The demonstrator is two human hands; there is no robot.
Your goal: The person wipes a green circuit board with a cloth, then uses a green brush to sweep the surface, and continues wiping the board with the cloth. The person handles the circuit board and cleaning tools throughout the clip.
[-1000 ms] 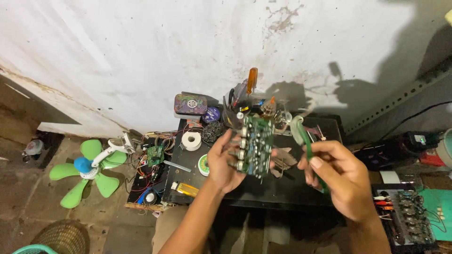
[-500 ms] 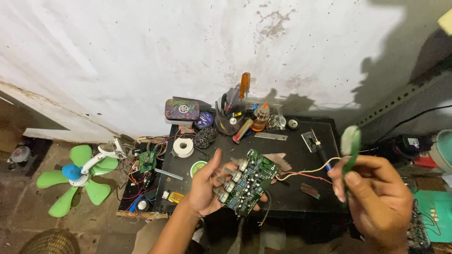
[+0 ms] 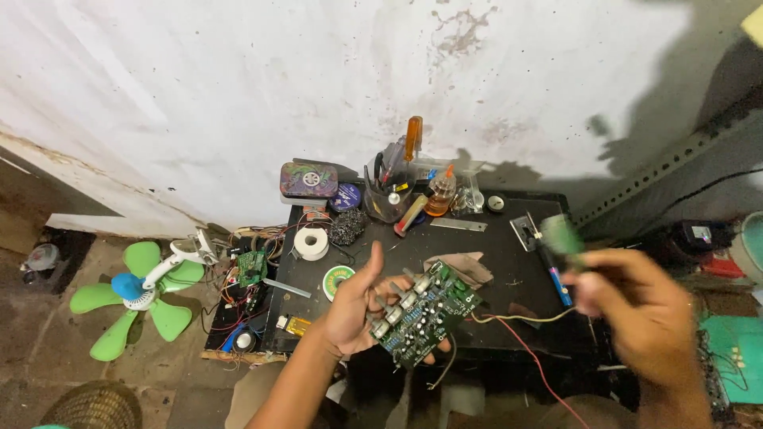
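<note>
1. Since half a second ago the right hand (image 3: 644, 314) has dropped from its raised spot and swung toward the middle; it is blurred now.
2. The left hand (image 3: 358, 306) holds the green circuit board (image 3: 421, 314) from beneath, fingers curled around its near edge, thumb up, above the front of the black surface (image 3: 493, 246).
3. The right hand's grip is clenched on a small green object (image 3: 563, 233); blur hides what it is.
4. The board's long axis runs from lower left to upper right, pointing toward the right hand, which is well apart; wires (image 3: 517, 334) trail between them.
</note>
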